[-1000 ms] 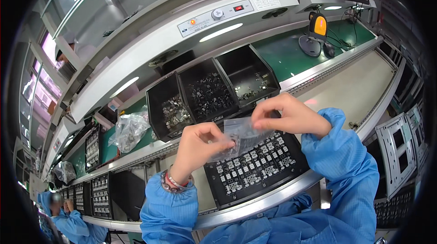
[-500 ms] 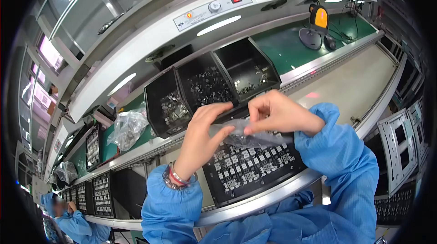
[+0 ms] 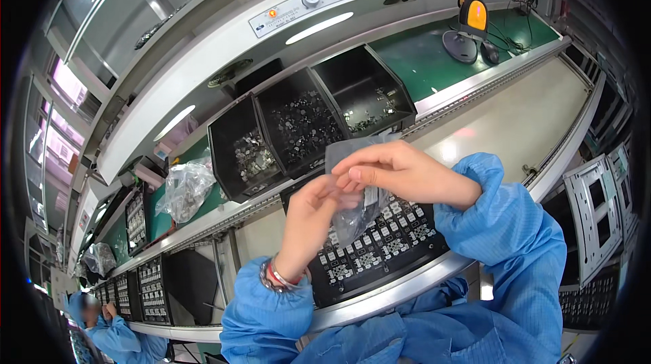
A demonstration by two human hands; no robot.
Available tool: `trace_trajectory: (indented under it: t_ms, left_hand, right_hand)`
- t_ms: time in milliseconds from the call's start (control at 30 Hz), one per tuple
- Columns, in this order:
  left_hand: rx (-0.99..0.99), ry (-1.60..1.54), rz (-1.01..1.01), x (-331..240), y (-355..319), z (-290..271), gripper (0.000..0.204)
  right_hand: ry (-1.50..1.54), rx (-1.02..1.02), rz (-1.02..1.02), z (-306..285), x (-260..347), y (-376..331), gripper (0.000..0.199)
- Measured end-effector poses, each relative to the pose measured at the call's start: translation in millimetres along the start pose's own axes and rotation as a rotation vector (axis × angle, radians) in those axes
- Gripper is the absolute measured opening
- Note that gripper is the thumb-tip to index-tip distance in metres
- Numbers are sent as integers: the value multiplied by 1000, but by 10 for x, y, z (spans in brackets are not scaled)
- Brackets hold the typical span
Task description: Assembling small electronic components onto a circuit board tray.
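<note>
A clear plastic bag (image 3: 352, 226) hangs upright between my hands, its upper part rising behind the fingers and its lower end over the tray. My left hand (image 3: 310, 213) grips the bag from the left with bent, slightly blurred fingers. From the right, my right hand (image 3: 400, 173) closes on it too, with thumb and fingers together near the left fingertips. Dark small contents seem to lie low in the bag; I cannot make them out. Below is a black tray (image 3: 334, 294) holding rows of small pale electronic pieces.
Beyond my hands stand three joined black bins (image 3: 227, 149) with small loose parts. Left of them lies a crumpled plastic bag (image 3: 184, 191). A yellow and black scanner (image 3: 473, 16) stands on the green mat at the back right. Further trays (image 3: 152, 289) and a co-worker (image 3: 115, 337) are at far left.
The bag has turned from lying flat to upright. My left hand has moved right and its fingers have closed in; my right hand has shifted left across the bag.
</note>
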State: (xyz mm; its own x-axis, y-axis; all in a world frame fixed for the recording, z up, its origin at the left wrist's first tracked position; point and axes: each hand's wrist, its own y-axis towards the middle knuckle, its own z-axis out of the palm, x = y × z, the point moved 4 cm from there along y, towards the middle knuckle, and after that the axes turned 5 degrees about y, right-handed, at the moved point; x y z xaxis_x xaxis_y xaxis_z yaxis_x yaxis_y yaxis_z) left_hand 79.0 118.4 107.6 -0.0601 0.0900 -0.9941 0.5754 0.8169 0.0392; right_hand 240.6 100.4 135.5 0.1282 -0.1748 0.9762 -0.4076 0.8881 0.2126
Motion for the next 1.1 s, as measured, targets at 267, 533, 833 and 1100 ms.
trace_trajectory:
  t_ms: [267,533,833,1100]
  left_hand:
    - [115,-30,-35,-33,-68,-110,20]
    - [28,82,10,-128,-84,-168,21]
    - [30,405,195,-164,-19,-90,10]
    - [-27,135,123,-105,-80,-96,11]
  right_hand:
    - [-412,-143,-181,-230,-2,10,19]
    - [-6,-64,59,-84,-110,0,7]
    - [-270,-67,-54,-2,-51,-32,16]
    - [-561,-273,-383,46,187,-196,25]
